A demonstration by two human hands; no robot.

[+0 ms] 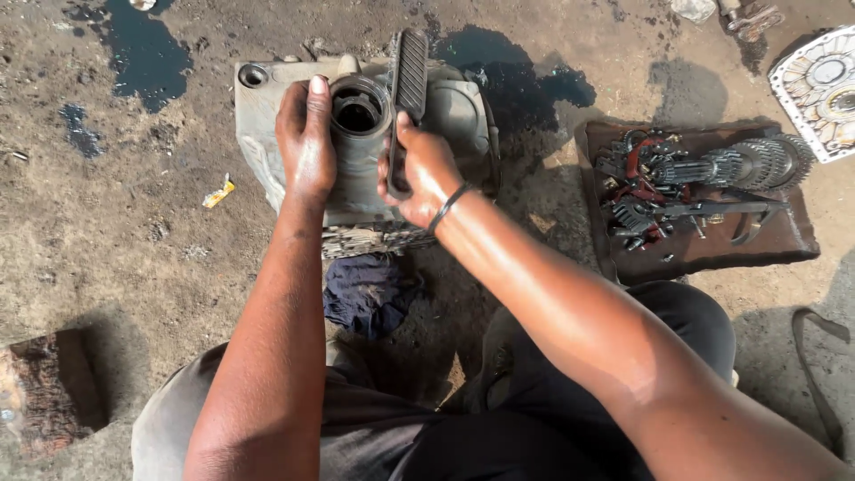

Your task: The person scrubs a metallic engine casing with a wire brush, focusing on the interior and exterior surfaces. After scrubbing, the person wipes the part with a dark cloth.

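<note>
Mid-disassembly by the look of it: gearbox housing [356, 134] at 12 o'clock on the oily dirt, bore already open and apparently empty. Left hand [305, 142] pressed flat against the housing's neck, fingers loosely wrapped, steadying. Right hand [423, 169] closed firmly around the handle of a flat ribbed file [408, 85], blade standing up at the bore's rim. Out at 3 o'clock, a brown tray [784, 236] loaded with removed gear shafts [739, 165] and selector forks. Dark blue rag [370, 294] just below the housing. Cleaning or dressing seemingly underway, reassembly not begun.
</note>
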